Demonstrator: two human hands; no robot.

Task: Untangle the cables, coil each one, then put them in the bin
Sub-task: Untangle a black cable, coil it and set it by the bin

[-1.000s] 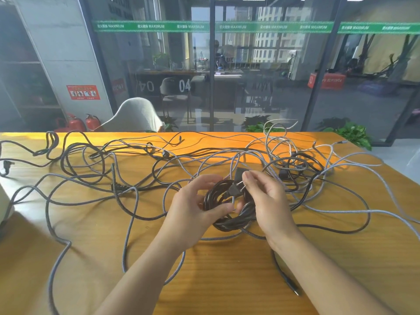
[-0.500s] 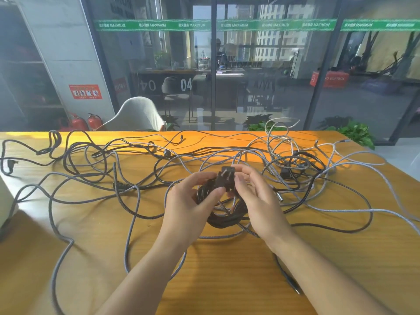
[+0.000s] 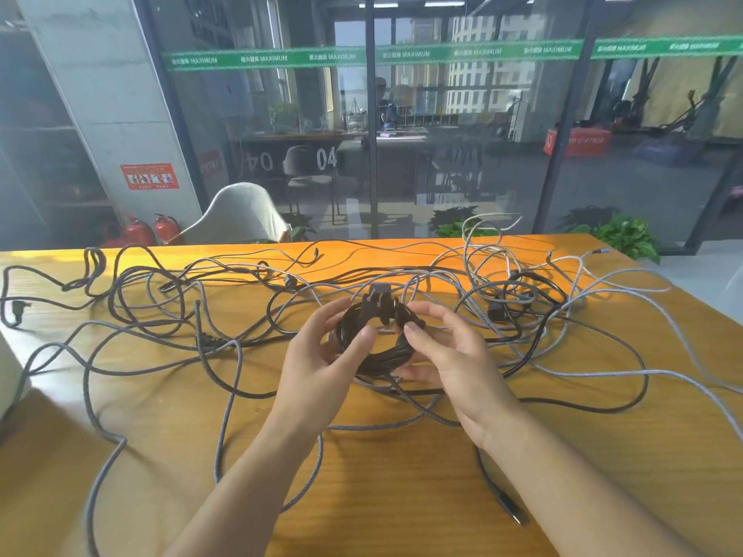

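Centrally, above the orange wooden table (image 3: 402,496): 1 coiled black power cable (image 3: 372,341), wound into a compact ring, held between 2 bare hands over the spread of loose cable.

Left hand (image 3: 321,355): forearm enters from the lower left, palm turned toward the right, fingers curled round the left side of the coil, thumb (image 3: 360,341) pressed across its front; grips the coil.

Right hand (image 3: 450,355): forearm enters from the lower right, palm turned toward the left, fingers curled and slightly spread; index finger and thumb touch the right side and lower edge of the coil. Whether it clamps the coil or merely steadies it cannot be told.

Black plug (image 3: 378,303): sits at the top of the coil, prongs pointing up and away from the person.

Loose grey braided cables (image 3: 225,400) and loose black cables (image 3: 627,400): tangled together across the table surface, from the left edge to the right edge, lying under and around the hands.

Bin: not identifiable in the head view.

Beyond the table: white moulded chair (image 3: 245,215), 2 red fire extinguishers (image 3: 152,233), glass partition with green banding (image 3: 442,54).
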